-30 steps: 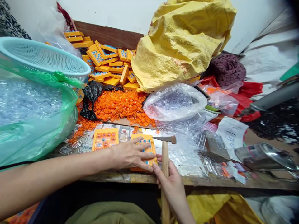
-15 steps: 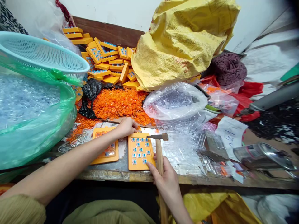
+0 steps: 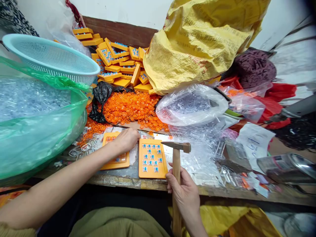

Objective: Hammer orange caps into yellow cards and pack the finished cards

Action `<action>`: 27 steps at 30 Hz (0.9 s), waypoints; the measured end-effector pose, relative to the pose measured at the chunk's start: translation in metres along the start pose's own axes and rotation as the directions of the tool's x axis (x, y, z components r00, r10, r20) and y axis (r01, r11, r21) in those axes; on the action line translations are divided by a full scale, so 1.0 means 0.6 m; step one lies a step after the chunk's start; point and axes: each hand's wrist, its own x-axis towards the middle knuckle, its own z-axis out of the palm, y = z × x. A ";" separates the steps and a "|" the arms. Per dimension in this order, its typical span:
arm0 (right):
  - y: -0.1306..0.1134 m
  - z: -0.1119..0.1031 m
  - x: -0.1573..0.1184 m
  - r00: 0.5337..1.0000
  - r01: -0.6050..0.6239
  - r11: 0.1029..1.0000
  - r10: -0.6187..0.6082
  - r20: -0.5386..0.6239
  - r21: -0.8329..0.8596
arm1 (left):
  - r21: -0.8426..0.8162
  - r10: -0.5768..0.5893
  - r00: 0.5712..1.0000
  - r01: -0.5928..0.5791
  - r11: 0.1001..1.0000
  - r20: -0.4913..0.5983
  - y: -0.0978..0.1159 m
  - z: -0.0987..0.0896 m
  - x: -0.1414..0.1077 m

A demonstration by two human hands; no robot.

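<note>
My right hand is closed round the wooden handle of a hammer, which stands upright with its pointed metal head at the top. The thumb is beside the lower right corner of an orange panel. Small clear pieces with blue centres sit in rows on this panel. My left hand is closed, just off the panel's upper left corner; its fingertips are turned away, so whatever they hold is hidden. Under the left forearm lies a second orange panel, partly covered, with orange and clear pieces on it.
Behind lie a heap of orange rings, a pile of orange panels and a yellow sack. A green bag and blue basket stand left. Clear plastic pieces, a white bag and a metal-lidded jar are on the right.
My left hand has drawn back leftward from the panel's top edge, and its fingers have curled in. The right thumb has come off the panel as the hammer shifted slightly right.
</note>
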 end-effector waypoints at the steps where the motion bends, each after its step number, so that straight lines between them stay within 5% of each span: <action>1: -0.003 -0.001 -0.001 1.000 0.008 1.000 -0.008 0.006 0.009 | 0.009 0.002 1.000 -0.002 1.000 0.013 0.001 0.001 -0.003; 4: -0.015 -0.008 -0.001 0.998 0.058 0.996 -0.057 0.019 -0.069 | -0.018 0.004 0.995 -0.006 1.000 -0.105 0.008 0.006 -0.015; 8: -0.030 -0.010 0.001 0.996 0.086 0.988 -0.083 0.032 -0.127 | -0.090 0.080 0.929 -0.120 0.989 -0.361 0.029 0.029 -0.030; 11: -0.033 -0.003 0.003 0.994 0.105 0.989 -0.099 0.053 -0.108 | 0.018 0.181 0.939 -0.184 0.983 -0.291 0.041 0.049 -0.039; 18: -0.020 0.005 0.007 0.970 0.239 0.938 -0.220 0.103 -0.251 | 0.060 0.118 0.982 -0.110 0.992 -0.150 0.050 0.059 -0.056; 23: -0.017 0.009 0.010 0.943 0.326 0.886 -0.281 0.179 -0.329 | -0.070 0.022 0.994 -0.030 0.997 -0.105 0.060 0.047 -0.057; 27: -0.019 0.008 0.007 0.935 0.351 0.874 -0.311 0.170 -0.336 | -0.242 -0.026 0.984 -0.018 0.970 -0.176 0.059 0.044 -0.054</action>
